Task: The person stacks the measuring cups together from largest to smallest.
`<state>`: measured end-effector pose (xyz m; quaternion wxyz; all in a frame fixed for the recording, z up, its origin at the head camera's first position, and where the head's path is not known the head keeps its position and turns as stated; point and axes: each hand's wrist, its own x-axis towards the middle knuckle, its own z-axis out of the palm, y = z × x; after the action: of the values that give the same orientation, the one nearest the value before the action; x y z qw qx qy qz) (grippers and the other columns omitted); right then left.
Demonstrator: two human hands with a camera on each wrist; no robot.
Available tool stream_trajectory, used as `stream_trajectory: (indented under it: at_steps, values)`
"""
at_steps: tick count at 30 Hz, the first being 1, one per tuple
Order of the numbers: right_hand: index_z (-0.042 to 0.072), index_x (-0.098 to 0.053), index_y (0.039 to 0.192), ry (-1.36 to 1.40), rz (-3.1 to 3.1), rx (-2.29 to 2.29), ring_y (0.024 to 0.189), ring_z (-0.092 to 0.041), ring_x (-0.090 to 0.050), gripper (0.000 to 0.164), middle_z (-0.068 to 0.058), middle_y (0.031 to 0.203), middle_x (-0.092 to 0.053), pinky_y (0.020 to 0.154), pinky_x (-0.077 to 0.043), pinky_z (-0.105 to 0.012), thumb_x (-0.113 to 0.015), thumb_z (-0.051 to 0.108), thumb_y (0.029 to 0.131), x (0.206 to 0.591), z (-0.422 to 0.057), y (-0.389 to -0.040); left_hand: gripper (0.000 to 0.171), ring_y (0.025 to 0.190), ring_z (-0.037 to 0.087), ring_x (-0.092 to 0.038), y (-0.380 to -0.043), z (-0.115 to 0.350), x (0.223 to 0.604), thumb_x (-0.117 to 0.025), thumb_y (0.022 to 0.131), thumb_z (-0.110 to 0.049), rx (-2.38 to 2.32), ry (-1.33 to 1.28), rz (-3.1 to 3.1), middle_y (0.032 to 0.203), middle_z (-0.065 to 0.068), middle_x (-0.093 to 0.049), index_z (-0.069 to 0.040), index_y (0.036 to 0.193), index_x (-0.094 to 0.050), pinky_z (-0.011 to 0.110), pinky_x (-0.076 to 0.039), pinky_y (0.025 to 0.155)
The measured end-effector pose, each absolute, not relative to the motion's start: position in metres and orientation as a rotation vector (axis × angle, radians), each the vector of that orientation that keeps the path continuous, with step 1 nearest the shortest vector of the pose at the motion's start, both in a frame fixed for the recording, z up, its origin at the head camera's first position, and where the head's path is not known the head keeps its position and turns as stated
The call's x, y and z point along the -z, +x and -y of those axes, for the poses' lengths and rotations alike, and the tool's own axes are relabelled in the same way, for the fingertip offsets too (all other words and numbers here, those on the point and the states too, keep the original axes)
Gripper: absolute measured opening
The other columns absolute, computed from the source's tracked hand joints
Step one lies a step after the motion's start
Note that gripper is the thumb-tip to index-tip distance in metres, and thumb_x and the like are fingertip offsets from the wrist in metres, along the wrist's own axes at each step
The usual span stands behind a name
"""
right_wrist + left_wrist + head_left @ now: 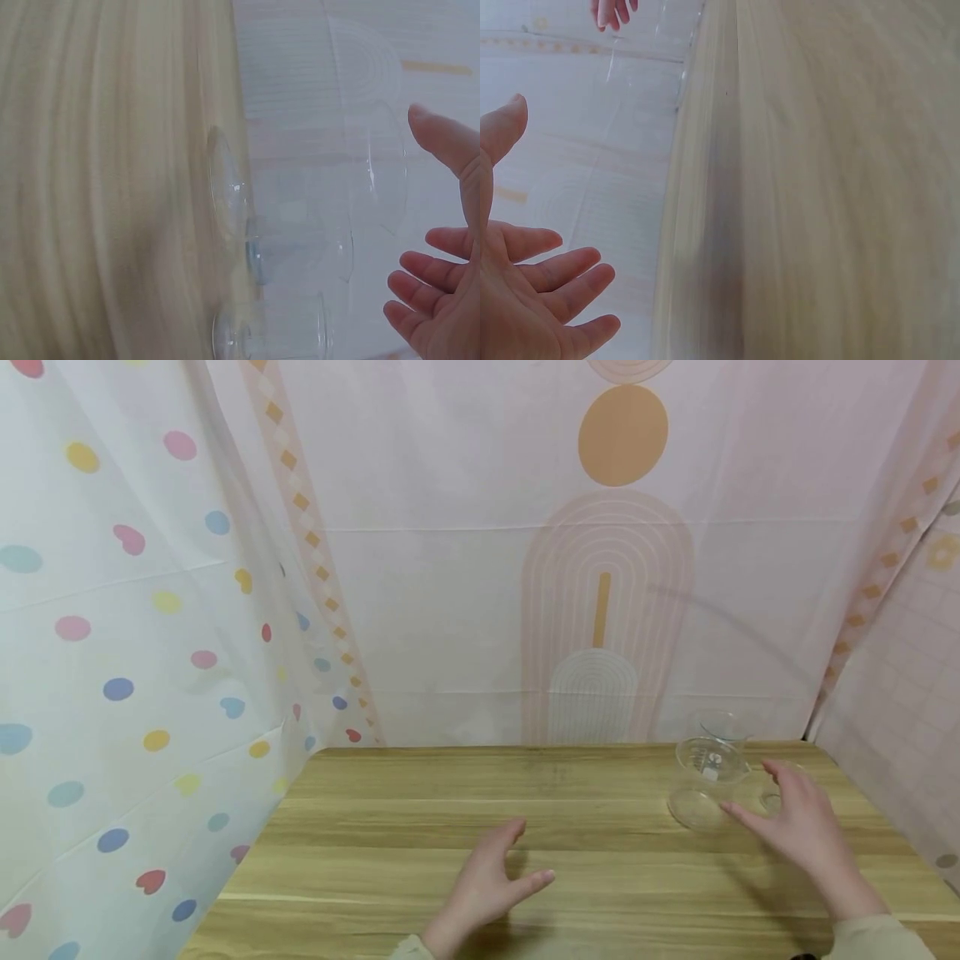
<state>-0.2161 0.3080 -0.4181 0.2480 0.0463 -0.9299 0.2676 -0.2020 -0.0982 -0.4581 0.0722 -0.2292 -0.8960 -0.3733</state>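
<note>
Head view, from the left: a white cloth with coloured dots and hearts hangs beside the wood-grained bench. Next comes the left hand, held over the near part of the bench, thumb apart from the loosely extended fingers, with nothing in its grasp; a pale sleeve ends at its wrist. Behind the bench hangs a backdrop printed with arches and an orange disc. Farther right, near the far edge, a large clear beaker with white print stands upright, and a second beaker shows just behind it. The right hand is beside the large beaker's right side, thumb and fingers spread and holding nothing; whether the thumb touches the glass I cannot tell. A third beaker is on the bench beyond that hand, partly hidden by it in the head view.
</note>
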Motion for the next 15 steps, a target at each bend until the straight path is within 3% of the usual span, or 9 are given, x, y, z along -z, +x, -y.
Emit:
stream_trajectory:
  at_steps: [6, 15]
  values:
    - [-0.023, -0.031, 0.137, 0.107, 2.607, -0.776, 0.115, -0.061, -0.036, 0.097, -0.045, 0.129, -0.04, 0.092, -0.03, -0.073, -0.079, 0.041, 0.082, 0.415, -0.308, -0.225, 0.083, 0.123, 0.036, -0.053, -0.203, 0.092, 0.462, -0.072, 0.086, -0.051, 1.166, -0.692, 2.678, 0.135, 0.02, -0.056, 0.004, 0.142, -0.046, 0.055, -0.042, 0.101]
    - [-0.022, -0.023, 0.142, 0.121, 2.594, -0.916, 0.112, -0.059, -0.042, 0.104, -0.046, 0.127, -0.041, 0.09, -0.035, -0.071, -0.083, 0.036, 0.079, 0.418, -0.301, -0.236, 0.082, 0.121, 0.035, -0.055, -0.201, 0.083, 0.464, -0.072, 0.085, -0.052, 1.223, -0.666, 2.67, 0.134, 0.019, -0.057, 0.004, 0.141, -0.047, 0.053, -0.044, 0.099]
